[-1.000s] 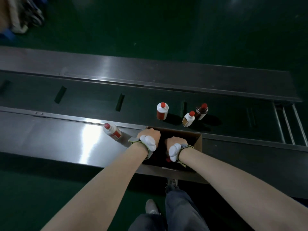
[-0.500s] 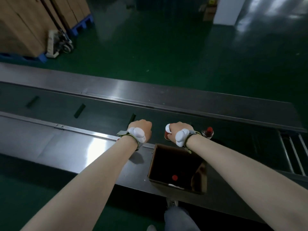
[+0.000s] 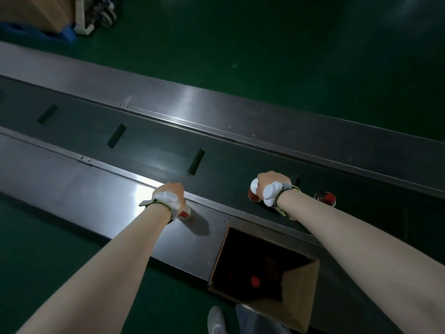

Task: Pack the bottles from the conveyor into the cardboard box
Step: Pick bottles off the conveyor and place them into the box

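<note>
My left hand [image 3: 171,192] is closed over a white bottle with a red label [image 3: 184,214] on the near steel ledge of the conveyor; only the bottle's lower end shows under my wrist. My right hand [image 3: 271,181] grips another white bottle with a red label [image 3: 253,192] on the dark belt [image 3: 149,150]. A dark bottle with a red cap [image 3: 325,198] stands on the belt just right of my right wrist. The open cardboard box [image 3: 298,288] sits at the ledge's near edge, between my forearms, with a red-capped bottle [image 3: 255,281] inside.
The steel conveyor frame [image 3: 72,189] runs diagonally across the view, with a far rail [image 3: 216,104] beyond the belt. Green floor lies on both sides. Stacked cartons on a blue pallet [image 3: 36,10] stand at the far left. My shoe [image 3: 216,319] shows below the box.
Both hands left the box and reached out. The left closed on the bottle on the ledge, the right on a bottle on the belt. The camera view has tilted and shifted.
</note>
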`<state>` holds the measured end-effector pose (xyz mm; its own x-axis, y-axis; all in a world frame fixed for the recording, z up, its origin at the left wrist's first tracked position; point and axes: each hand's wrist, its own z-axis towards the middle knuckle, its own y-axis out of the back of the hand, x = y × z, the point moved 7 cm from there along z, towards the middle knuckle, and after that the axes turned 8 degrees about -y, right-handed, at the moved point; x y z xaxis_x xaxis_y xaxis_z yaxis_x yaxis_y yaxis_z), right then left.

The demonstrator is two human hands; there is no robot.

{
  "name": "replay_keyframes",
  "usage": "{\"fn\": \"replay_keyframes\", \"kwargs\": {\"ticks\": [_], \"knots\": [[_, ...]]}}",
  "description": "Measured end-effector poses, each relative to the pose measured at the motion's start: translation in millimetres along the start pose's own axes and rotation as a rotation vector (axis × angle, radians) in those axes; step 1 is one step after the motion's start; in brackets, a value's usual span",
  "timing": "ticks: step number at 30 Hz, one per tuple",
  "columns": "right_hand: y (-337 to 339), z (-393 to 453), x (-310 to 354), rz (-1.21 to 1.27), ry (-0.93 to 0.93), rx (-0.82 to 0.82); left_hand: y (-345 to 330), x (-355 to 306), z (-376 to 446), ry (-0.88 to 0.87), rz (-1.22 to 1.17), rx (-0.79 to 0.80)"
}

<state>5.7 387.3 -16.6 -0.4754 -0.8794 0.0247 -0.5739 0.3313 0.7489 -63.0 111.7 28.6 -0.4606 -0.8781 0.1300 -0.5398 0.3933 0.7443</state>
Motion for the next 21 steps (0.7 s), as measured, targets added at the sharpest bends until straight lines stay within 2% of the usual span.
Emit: {"fn": "replay_keyframes", "kwargs": {"ticks": [4, 8, 10, 14, 21], "knots": [[-26, 62, 6, -0.110, 0.035, 0.031, -46, 13, 45, 0.086, -0.081, 0.098], [-29, 84, 3, -0.159, 0.014, -0.020, -60, 20, 68, 0.132, -0.132, 0.115], [-38, 101, 4, -0.202, 0.007, 0.023, -71, 19, 78, 0.151, -0.141, 0.144], [-55, 117, 4, -0.256, 0.015, 0.093, -96, 20, 92, 0.188, -0.145, 0.190], [-58, 123, -1, -0.240, 0.005, 0.067, -111, 27, 101, 0.260, -0.156, 0.199]]}}
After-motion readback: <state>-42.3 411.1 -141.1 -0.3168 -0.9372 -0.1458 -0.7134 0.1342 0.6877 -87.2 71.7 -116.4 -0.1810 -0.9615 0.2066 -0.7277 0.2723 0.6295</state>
